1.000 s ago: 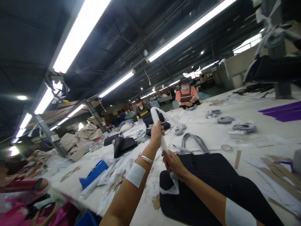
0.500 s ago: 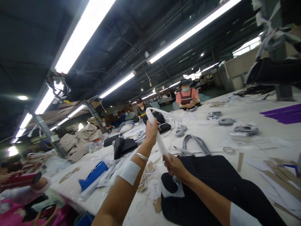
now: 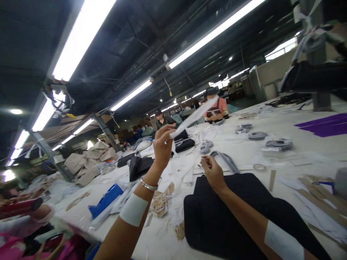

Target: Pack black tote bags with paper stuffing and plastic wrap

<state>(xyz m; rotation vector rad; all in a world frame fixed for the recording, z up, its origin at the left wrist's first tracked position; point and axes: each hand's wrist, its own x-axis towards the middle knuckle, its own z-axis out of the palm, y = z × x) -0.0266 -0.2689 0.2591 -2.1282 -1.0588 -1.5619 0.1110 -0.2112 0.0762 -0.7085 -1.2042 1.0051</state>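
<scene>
while the left hand (image 3: pixel 163 147) is raised above the counter (image 3: pixel 249 153), a white strip (image 3: pixel 195 115) slants from its fingertips up and across, its far end overlapping the view of a co-worker (image 3: pixel 216 111) on the opposite side. left fingers: partly extended and close together; blur prevents confirming whether they pinch the strip's near end. right hand (image 3: pixel 214 175): fingers loosely curled, thumb near the index, above the top edge of a black bag (image 3: pixel 230 216) and just beside its grey handle (image 3: pixel 227 161); whether anything small is held cannot be told.

risks, as judged: the strip looks light and limp, so a weak pinch or quick swing could send it adrift, to settle among the strung tags (image 3: pixel 162 202) and tangle. a careless drag of the right forearm could shift or crease the bag beneath.

containers: the black bag lies flat, its inside not visible and its contents unverified. a second black bag (image 3: pixel 185 145) lies farther back, likewise not seen into. a blue plastic piece (image 3: pixel 105 200) at left resembles a holder; no contents can be made out.
</scene>
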